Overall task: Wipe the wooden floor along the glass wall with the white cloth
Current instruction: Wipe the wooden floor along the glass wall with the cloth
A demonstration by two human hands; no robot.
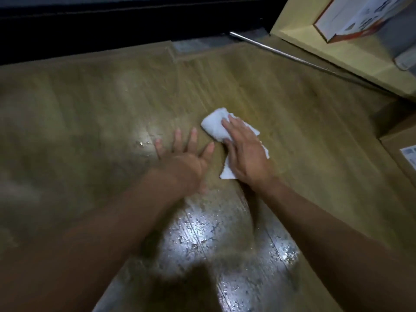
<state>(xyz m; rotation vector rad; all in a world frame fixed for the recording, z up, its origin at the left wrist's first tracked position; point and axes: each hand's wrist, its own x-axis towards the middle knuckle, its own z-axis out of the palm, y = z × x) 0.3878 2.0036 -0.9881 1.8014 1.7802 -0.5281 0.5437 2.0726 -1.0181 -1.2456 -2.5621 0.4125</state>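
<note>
The wooden floor (90, 109) runs to the dark glass wall (112, 30) at the far edge, with a cardboard box (337, 55) at the far right. The left hand (186, 156) rests on the floor, fingers spread straight. Just right of it, the right hand (245, 152) presses flat, holding nothing, on the white cloth (213, 124) mid-floor.
</note>
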